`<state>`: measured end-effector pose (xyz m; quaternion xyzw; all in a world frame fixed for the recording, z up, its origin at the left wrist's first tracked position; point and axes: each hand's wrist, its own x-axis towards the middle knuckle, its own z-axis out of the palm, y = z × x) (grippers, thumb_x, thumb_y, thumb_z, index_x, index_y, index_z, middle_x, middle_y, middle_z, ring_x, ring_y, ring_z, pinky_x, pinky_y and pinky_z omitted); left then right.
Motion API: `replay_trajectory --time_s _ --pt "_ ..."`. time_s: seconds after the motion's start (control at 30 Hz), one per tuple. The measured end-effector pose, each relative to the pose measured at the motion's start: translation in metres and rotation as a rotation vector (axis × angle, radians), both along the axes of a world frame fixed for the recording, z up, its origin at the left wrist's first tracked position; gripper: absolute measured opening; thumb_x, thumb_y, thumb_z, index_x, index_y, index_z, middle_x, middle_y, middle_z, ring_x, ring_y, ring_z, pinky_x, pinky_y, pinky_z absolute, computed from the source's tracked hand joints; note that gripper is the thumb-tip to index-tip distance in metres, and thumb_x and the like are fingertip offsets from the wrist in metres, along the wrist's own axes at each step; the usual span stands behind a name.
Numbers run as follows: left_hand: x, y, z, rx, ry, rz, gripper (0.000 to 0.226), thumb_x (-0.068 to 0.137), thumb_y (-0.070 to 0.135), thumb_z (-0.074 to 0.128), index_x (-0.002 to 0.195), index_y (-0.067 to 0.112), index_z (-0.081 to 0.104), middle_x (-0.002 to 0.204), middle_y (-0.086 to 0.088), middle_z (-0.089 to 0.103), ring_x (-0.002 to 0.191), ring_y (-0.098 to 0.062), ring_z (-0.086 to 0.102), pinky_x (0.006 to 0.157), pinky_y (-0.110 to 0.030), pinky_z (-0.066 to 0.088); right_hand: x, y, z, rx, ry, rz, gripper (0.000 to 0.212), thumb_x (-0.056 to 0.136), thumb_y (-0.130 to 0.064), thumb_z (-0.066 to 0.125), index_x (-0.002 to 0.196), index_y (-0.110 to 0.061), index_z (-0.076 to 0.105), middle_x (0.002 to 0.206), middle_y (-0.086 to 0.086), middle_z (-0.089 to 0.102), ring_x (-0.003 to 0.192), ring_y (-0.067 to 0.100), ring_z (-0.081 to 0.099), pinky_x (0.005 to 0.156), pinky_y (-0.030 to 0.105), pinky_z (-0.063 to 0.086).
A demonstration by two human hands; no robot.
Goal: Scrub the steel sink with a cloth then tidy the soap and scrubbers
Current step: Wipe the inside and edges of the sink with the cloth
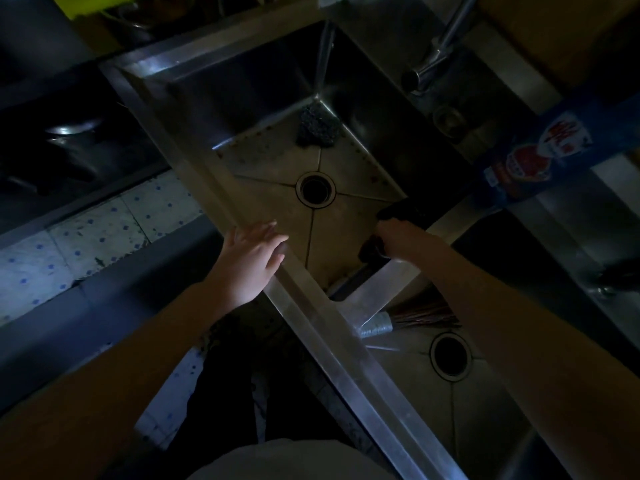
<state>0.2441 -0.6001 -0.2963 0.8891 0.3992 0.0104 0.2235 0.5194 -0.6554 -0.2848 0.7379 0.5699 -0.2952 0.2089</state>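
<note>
Both hands are working at the steel sink (214, 174), which is lying under dim light in the head camera's view. Resting on the sink's near rim, the left hand (251, 259) is lying flat with its fingers spread loosely and holding nothing. Reaching into the basin at the corner nearest the divider, the right hand (398, 239) is gripping a dark cloth (403, 211), its fingers curled tight around the fabric; part of the cloth is bunching above the knuckles and another fold is showing below them, pressing against the basin floor by the side wall. A round drain (315, 188) is sitting in the middle of that floor, between the two hands and farther from the person. Beyond the drain, in the basin's far corner, a dark wire scrubber (317, 126) is lying against the walls. A stream of water (323, 53) is falling from above into that same far corner, landing just by the scrubber. A metal tap (438, 51) is angling across the back ledge of the sink, to the right of the water. Farther right along that ledge, a blue soap bottle (554, 147) with a red and white label is lying or leaning at a slant; which one cannot be told. On the near side of the divider, a second basin with its own drain (450, 355) is holding a bundled brush (408, 318) of thin bristles bound with pale wrapping.
</note>
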Motion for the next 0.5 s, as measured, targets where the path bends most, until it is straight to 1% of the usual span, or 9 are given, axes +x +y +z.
replay_trajectory --time_s 0.07,0.13,0.23,0.33,0.43,0.5 --pt "0.001 0.002 0.000 -0.013 0.001 0.001 0.037 0.095 0.029 0.046 0.130 0.020 0.050 0.146 -0.003 0.038 0.136 -0.019 0.030 0.107 -0.045 0.021 0.005 0.006 0.000 -0.024 -0.036 0.016 0.026 0.095 -0.021 0.050 0.110 0.000 0.054 0.102 0.015 0.060 0.073 0.023 0.054 0.052 0.028 0.034" --pt "0.002 0.003 0.000 -0.027 0.013 -0.012 0.037 0.095 0.030 0.044 0.132 0.020 0.048 0.147 -0.003 0.036 0.137 -0.019 0.028 0.108 -0.045 0.018 0.003 0.008 0.000 -0.067 -0.040 0.017 0.032 0.095 -0.031 0.047 0.103 -0.001 0.058 0.087 0.011 0.058 0.060 0.017 0.046 0.045 0.026 0.032" --pt "0.005 0.005 0.000 -0.026 0.014 -0.029 0.037 0.096 0.028 0.043 0.132 0.020 0.047 0.147 -0.004 0.035 0.137 -0.019 0.028 0.108 -0.043 0.018 -0.010 0.005 -0.004 -0.093 -0.011 0.031 0.037 0.091 -0.042 0.049 0.079 -0.008 0.059 0.066 0.002 0.050 0.052 0.015 0.042 0.044 0.023 0.032" --pt "0.008 0.007 0.000 -0.023 0.009 -0.047 0.037 0.096 0.028 0.043 0.132 0.020 0.048 0.147 -0.004 0.037 0.137 -0.020 0.029 0.109 -0.045 0.018 -0.030 -0.002 -0.006 -0.064 0.044 0.057 0.037 0.085 -0.039 0.054 0.059 -0.014 0.049 0.056 -0.001 0.042 0.050 0.015 0.039 0.045 0.021 0.029" --pt "0.012 0.009 -0.002 -0.028 0.000 -0.062 0.037 0.096 0.028 0.045 0.131 0.019 0.049 0.145 -0.004 0.039 0.136 -0.021 0.031 0.109 -0.048 0.020 -0.058 -0.010 -0.011 -0.097 0.116 0.063 0.035 0.083 -0.029 0.053 0.054 -0.016 0.040 0.054 -0.002 0.037 0.048 0.013 0.034 0.045 0.021 0.025" --pt "0.015 0.010 -0.003 -0.011 0.002 -0.075 0.035 0.094 0.028 0.047 0.128 0.018 0.051 0.142 -0.005 0.042 0.133 -0.023 0.035 0.108 -0.049 0.022 -0.072 -0.016 -0.015 -0.088 0.142 0.068 0.033 0.083 -0.024 0.050 0.054 -0.016 0.038 0.054 -0.003 0.035 0.049 0.013 0.034 0.045 0.020 0.025"
